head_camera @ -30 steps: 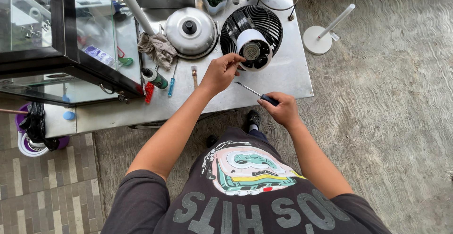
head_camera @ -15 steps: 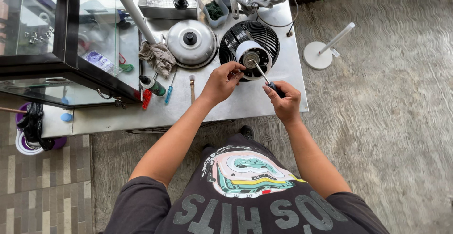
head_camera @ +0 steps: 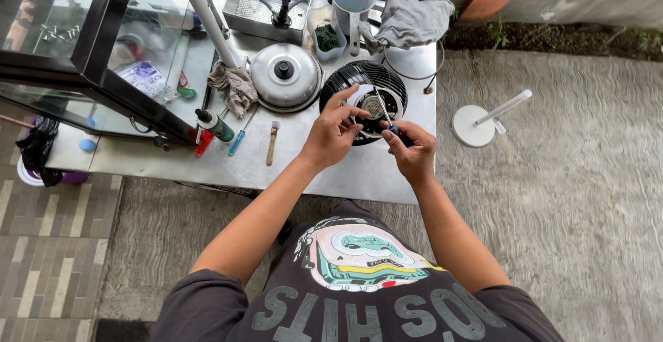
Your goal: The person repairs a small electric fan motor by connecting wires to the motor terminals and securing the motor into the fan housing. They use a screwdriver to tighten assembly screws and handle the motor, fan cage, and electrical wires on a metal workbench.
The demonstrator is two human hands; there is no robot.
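Head view, looking down on a metal work table [head_camera: 324,169]. The right hand [head_camera: 412,152] is clenched around the dark handle of a screwdriver [head_camera: 387,118], whose thin shaft runs toward 11 o'clock into the hub of a black fan guard [head_camera: 345,83] lying flat on the table; the left hand [head_camera: 331,135], just beside the right at its 9 o'clock, has its index finger stretched out over the white hub and its other fingers loosely curled at the guard's near rim; whether it pinches anything cannot be told. At 9 o'clock from the guard, touching or nearly touching it, sits a domed metal lid [head_camera: 285,76] with a black knob; a crumpled rag [head_camera: 235,86] lies at the lid's 9 o'clock. Near the table's front edge lie a small brush [head_camera: 271,143], a blue-handled screwdriver [head_camera: 237,142] and a green-bodied bottle [head_camera: 215,125]. At 12 o'clock from the guard stand a grey jug [head_camera: 352,0] and a grey cloth [head_camera: 414,21]. On the concrete floor at 3 o'clock, well apart, lies a white fan stand [head_camera: 483,120].
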